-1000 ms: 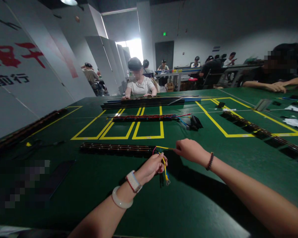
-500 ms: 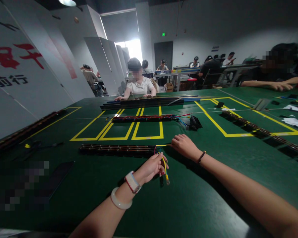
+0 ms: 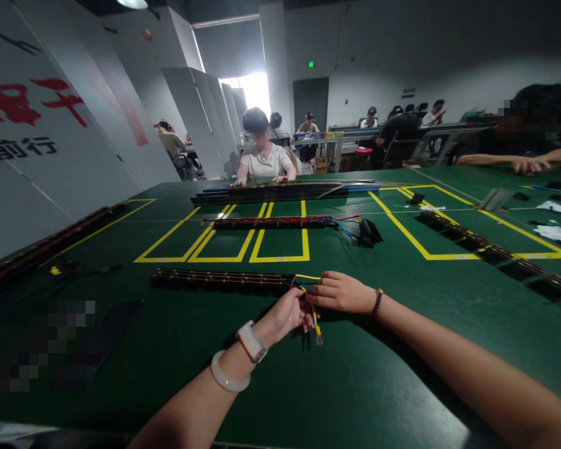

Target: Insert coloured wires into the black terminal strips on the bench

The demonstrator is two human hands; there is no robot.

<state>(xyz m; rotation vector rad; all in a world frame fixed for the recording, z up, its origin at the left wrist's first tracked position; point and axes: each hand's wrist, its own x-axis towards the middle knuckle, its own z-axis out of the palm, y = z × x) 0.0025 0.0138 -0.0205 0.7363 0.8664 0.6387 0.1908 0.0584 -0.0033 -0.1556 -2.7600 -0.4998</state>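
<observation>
You are sitting at a green bench (image 3: 364, 386) with a long dark strip (image 3: 219, 281) lying flat in front of you. The strip is running left to right across your view, and its coloured wires (image 3: 308, 299) are coming out of its right end.

Your left hand (image 3: 287, 315) is curling around those wires just past the end of the strip, and its grip is closed on them. A yellow wire is hanging down from that hand, with a small metal tip (image 3: 318, 340) at the bottom.

Your right hand (image 3: 341, 292) is lying just beside your left hand, on the right side. Its fingers (image 3: 318, 293) are pointing left and touching the wires, pinched lightly on them as far as I can tell. Both hands are meeting at the wire end, and the strip is stretching away to the left of them. Your left hand is the nearer one to the strip.
</observation>
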